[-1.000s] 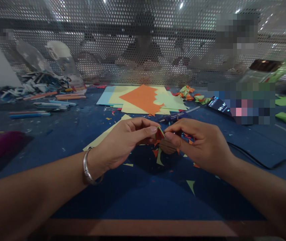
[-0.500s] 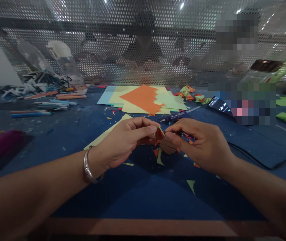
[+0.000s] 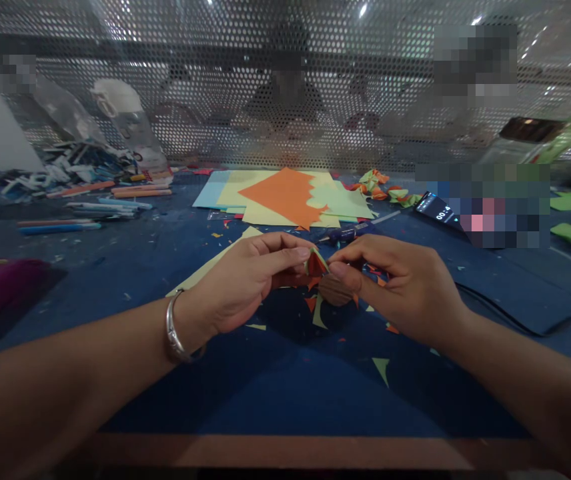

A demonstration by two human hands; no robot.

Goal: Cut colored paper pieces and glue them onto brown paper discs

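One perforated metal screen (image 3: 205,87) spans the back; before it, one blue table (image 3: 275,393) strewn with paper bits. Against the screen: a pile of pale yellow, blue and green sheets (image 3: 260,216), topped by an orange sheet (image 3: 275,193), ragged along its right edge.

Two bare hands work at mid-table, facing each other. Left hand (image 3: 253,280), silver bangle at the wrist: thumb and fingers pinched together on the left side of a folded paper piece (image 3: 317,263). Right hand (image 3: 400,280): thumb and forefinger nearly meeting, pinched at its right edge.

White-lidded bottle (image 3: 138,137) at far left; lit phone (image 3: 435,208) at far right. Below the fingertips, a brown ridged disc (image 3: 336,292); from where I stand, cannot tell whether the right hand touches it. The folded piece, orange inside with a green rim, sits between both sets of fingertips, above the table. Smallest: a pale green scrap (image 3: 381,371), nearer me.
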